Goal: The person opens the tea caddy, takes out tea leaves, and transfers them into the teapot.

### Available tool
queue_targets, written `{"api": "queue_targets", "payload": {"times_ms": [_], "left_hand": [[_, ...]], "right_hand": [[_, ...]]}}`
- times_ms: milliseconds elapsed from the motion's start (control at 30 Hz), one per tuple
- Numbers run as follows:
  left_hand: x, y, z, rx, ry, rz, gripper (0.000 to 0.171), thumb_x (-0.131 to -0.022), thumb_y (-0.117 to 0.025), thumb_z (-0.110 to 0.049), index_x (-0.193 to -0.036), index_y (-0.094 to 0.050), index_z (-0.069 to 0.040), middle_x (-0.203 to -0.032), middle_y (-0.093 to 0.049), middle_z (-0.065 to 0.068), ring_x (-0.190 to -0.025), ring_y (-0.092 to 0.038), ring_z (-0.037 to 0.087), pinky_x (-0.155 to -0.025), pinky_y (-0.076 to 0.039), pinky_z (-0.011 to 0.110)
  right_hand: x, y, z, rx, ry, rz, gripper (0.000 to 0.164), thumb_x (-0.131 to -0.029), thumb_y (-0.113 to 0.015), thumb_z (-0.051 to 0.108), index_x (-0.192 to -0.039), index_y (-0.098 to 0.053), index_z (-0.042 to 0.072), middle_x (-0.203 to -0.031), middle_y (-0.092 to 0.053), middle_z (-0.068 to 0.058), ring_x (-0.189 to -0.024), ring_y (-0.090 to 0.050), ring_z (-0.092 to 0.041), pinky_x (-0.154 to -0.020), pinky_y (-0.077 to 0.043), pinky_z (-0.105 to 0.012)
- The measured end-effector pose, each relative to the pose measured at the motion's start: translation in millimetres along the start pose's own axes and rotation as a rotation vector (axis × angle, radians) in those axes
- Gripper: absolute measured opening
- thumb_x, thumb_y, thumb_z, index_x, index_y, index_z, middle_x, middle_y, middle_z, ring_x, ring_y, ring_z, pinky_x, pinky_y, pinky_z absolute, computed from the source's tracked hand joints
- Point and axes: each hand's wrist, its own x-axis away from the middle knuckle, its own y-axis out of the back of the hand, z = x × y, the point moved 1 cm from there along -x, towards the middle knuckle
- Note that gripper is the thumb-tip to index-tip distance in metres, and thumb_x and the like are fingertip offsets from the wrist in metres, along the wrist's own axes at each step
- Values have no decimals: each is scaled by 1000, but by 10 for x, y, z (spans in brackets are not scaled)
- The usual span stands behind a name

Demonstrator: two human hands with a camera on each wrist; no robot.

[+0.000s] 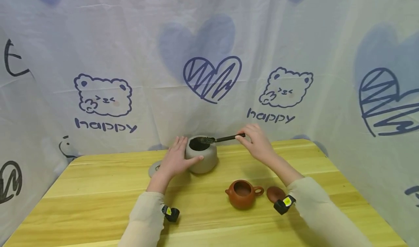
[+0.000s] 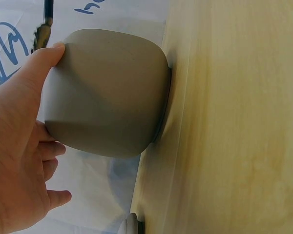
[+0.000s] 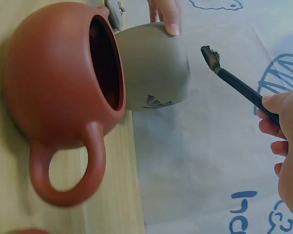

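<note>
A grey jar (image 1: 204,163) stands uncovered at the back of the table, its mouth dark inside. My left hand (image 1: 178,159) holds it from the left, with the thumb at the near rim and the fingers along the far side. My right hand (image 1: 256,143) pinches the dark handle of a tea scoop (image 3: 241,90). Dark, leaf-like bits, probably loose tea, lie on the scoop's head, which is above the jar's mouth. Nearer to me sits a reddish-brown clay teapot (image 1: 240,199), lidless, spout to the left and handle to the right.
The teapot's round lid (image 1: 275,194) lies right of its handle, under my right forearm. A grey jar lid (image 1: 154,168) rests left of the jar, partly behind my left hand. A printed white cloth (image 1: 157,105) hangs behind the wooden table (image 1: 98,203).
</note>
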Motion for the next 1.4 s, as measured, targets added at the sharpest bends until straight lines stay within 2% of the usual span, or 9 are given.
{"api": "queue_targets", "payload": {"times_ms": [267,533,767,1100,1400], "left_hand": [[-17,-8,-4,4,0,2,106,-84,-55,-72,-156,-17,-5,-164,-15,15,-153,-5,32,-121,-16,56],[-24,2,-1,9,1,4,106,-84,-55,-72,-156,-17,-5,-164,-15,15,-153,-5,31,-121,-15,57],[-21,7,-4,9,0,10,105,-84,-55,-71,-157,-16,-5,-164,-15,15,-153,-4,31,-121,-15,57],[-6,21,-5,12,-2,7,105,-84,-56,-71,-156,-17,-4,-163,-16,16,-153,-6,33,-121,-16,57],[-10,12,-2,8,-13,-6,105,-84,-56,-70,-156,-19,-3,-163,-17,17,-153,-8,35,-120,-18,59]], "right_hand": [[225,275,-40,6,8,-50,13,-93,-65,17,-98,-71,6,-97,-70,-10,-96,-55,-27,-87,-44,-45],[460,511,-124,25,56,-128,6,-90,-67,9,-94,-71,7,-92,-69,-7,-91,-53,-23,-82,-39,-38],[690,686,-137,42,13,-143,7,-89,-68,7,-95,-71,6,-93,-69,-7,-94,-51,-21,-84,-37,-36],[972,782,-122,62,49,-201,14,-80,-73,-3,-91,-71,6,-90,-69,-6,-91,-48,-11,-82,-36,-29],[1177,763,-105,72,62,-195,16,-77,-74,-3,-90,-70,7,-88,-67,-3,-91,-44,-7,-80,-35,-25]]}}
